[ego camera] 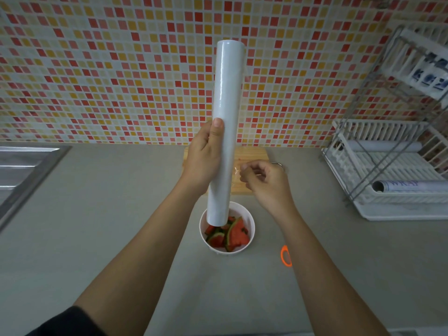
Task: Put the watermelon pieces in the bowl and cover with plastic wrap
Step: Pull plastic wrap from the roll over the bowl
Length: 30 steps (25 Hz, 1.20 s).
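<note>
Left hand [203,156] grips the wrap roll [226,112] upright over the bowl [252,229] (watermelon pieces [238,236] inside). Right hand [265,178] pinches the film [236,170].

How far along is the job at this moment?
Done: the watermelon pieces lie in the bowl. In hand: the left hand holds the roll upright, and the right hand seems to pinch the loose edge of the film. Left: pull out film, cut it and cover the bowl, which is not yet covered.
</note>
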Motion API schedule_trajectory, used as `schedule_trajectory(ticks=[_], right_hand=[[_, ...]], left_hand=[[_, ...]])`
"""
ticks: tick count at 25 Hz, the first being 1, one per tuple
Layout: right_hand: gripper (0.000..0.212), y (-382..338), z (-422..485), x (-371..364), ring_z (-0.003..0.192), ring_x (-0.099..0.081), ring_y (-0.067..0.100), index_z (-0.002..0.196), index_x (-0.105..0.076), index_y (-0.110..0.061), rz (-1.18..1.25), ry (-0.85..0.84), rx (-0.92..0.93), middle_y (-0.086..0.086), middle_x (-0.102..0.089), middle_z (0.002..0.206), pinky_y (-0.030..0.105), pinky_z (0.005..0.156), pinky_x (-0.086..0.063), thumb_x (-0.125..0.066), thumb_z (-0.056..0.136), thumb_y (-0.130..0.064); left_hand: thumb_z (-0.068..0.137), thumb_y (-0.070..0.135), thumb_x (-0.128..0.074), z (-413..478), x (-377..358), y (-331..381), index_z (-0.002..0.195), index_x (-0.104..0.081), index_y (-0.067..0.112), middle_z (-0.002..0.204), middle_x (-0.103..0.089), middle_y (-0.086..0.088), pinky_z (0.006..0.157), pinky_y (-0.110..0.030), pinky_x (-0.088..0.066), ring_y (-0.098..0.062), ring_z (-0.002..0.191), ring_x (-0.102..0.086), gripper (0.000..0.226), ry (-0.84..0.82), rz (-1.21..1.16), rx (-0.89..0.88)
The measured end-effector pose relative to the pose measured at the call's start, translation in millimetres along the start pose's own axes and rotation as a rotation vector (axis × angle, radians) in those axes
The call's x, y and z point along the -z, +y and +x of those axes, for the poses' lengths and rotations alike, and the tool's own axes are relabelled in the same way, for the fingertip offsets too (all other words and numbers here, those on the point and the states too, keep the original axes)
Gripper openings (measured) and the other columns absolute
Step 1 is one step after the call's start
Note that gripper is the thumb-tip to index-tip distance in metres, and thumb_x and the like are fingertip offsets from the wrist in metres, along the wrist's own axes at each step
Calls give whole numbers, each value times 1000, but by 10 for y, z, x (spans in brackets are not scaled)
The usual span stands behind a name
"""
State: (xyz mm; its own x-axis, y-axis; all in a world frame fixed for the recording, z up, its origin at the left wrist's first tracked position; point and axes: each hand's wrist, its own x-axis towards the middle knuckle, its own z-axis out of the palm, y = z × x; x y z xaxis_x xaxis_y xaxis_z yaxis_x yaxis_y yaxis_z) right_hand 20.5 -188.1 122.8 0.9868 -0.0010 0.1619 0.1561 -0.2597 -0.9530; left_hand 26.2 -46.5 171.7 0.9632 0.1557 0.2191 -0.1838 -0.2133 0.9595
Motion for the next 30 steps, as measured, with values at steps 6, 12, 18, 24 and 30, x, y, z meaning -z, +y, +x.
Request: schedule_trajectory(ticks=[6, 12, 18, 24, 30], right_hand=[[13, 75, -6, -32, 76, -69, 12, 75, -65, -29, 8, -43, 1, -7, -70, 75, 40, 80, -56, -61, 86, -34], [12, 141, -121, -77, 77, -68, 11, 74, -66, -34, 39, -111, 54, -14, -70, 75, 29, 77, -55, -67, 81, -24], [3, 243, -167, -92, 78, -69, 9, 84, -65, -26, 241, -73, -148, -4, -70, 85, 25, 70, -57, -66, 83, -29], [6, 284, -234, -148, 74, -68, 9, 82, -62, -20, 230, -119, -125, -1, -69, 82, 29, 72, -57, -61, 88, -20], [15, 325, -254, -140, 69, -63, 8, 80, -64, -25, 158, -154, -33, -4, -65, 74, 35, 74, -54, -67, 83, -10]], left_hand=[[98, 51, -31, 51, -13, 31, 101, -59, 12, 95, -62, -15, 83, -50, -54, -31, 89, -62, 48, 2, -56, -5], [99, 48, -30, 132, 29, 49, 104, -54, -4, 101, -56, -32, 82, -58, -51, -45, 93, -58, 57, 5, -103, -14], [99, 47, -30, 123, 59, 37, 106, -54, -3, 99, -55, -32, 81, -55, -50, -37, 85, -58, 56, 10, -135, -13], [100, 45, -30, 146, 67, 33, 103, -56, 0, 88, -54, -15, 73, -39, -53, -23, 77, -57, 51, 16, -176, -25], [99, 49, -30, 193, 74, 23, 108, -57, 2, 87, -57, -9, 66, -25, -54, -14, 73, -60, 55, 46, -176, -12]])
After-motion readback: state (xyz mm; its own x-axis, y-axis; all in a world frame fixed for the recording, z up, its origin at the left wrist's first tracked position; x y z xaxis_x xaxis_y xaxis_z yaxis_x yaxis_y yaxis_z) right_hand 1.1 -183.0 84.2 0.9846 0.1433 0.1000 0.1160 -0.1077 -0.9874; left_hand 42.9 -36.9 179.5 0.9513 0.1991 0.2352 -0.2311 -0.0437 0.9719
